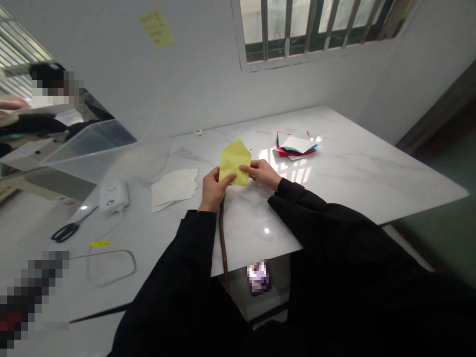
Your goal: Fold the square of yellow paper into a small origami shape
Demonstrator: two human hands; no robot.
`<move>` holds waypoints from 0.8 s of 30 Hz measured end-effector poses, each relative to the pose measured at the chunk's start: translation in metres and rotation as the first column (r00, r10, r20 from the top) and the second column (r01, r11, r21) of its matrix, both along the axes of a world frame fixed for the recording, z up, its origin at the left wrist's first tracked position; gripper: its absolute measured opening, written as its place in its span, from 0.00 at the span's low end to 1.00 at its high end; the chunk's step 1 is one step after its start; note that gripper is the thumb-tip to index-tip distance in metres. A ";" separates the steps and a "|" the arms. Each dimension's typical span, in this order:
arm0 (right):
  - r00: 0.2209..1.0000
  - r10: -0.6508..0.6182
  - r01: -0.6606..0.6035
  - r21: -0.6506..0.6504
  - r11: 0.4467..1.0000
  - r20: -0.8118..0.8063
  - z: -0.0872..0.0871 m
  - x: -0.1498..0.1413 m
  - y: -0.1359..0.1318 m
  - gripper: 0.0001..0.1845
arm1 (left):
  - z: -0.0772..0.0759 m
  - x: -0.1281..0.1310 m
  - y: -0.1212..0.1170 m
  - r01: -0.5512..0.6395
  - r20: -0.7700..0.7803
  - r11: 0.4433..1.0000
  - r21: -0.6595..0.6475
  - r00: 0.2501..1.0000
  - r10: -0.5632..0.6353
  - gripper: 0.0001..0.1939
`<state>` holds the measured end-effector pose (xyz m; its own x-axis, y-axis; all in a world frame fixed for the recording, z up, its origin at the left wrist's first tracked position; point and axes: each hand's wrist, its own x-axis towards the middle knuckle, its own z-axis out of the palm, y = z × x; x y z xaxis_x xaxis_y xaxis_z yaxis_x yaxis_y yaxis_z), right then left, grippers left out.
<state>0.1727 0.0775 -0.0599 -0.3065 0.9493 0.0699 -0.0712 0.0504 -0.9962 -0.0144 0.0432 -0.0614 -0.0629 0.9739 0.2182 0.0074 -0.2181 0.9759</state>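
Two hands, one workpiece: yellow paper point(233, 157), peaked at the top and creased, up in front of the tabletop's point(345, 183) middle, between the back edge and the front edge. Left hand point(213, 191) pinches its lower left, thumb flat on the face, fingers mostly hidden behind. Right hand point(266, 173) grips the right side, thumb on the face, fingers curled behind. Can't tell if the paper's bottom edge touches the tabletop. Brown strip point(223, 238) runs from beneath the left hand down over the front edge; upper end hidden. Loose white sheets point(174, 189) lie just left of the left hand, overlapping unevenly. Stack of red, blue and white papers point(296, 145) sits beyond the right hand, toward the back edge. Farther left: white device point(114, 195) with a thin cable, black-handled scissors point(67, 231) near it, yellow tag point(99, 243) and a grey cable loop point(131, 255) closer to the front. Yellow note point(157, 29) with handwriting on the wall, barred window point(316, 25) to its right.
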 end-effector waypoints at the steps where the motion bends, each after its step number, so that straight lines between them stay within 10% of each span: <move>1: 1.000 0.000 0.000 0.001 1.000 -0.004 0.000 0.000 0.000 0.22 | 0.000 0.000 0.000 0.000 0.003 1.000 0.000 1.000 0.000 0.31; 24: 1.000 0.004 -0.004 0.033 0.999 0.005 -0.001 0.000 0.002 0.28 | 0.000 0.000 -0.001 0.002 -0.011 1.000 -0.015 1.000 -0.002 0.31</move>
<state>0.1726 0.0795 -0.0611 -0.3108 0.9452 0.0998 -0.0666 0.0831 -0.9943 -0.0147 0.0420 -0.0610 -0.0584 0.9772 0.2042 0.0181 -0.2035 0.9789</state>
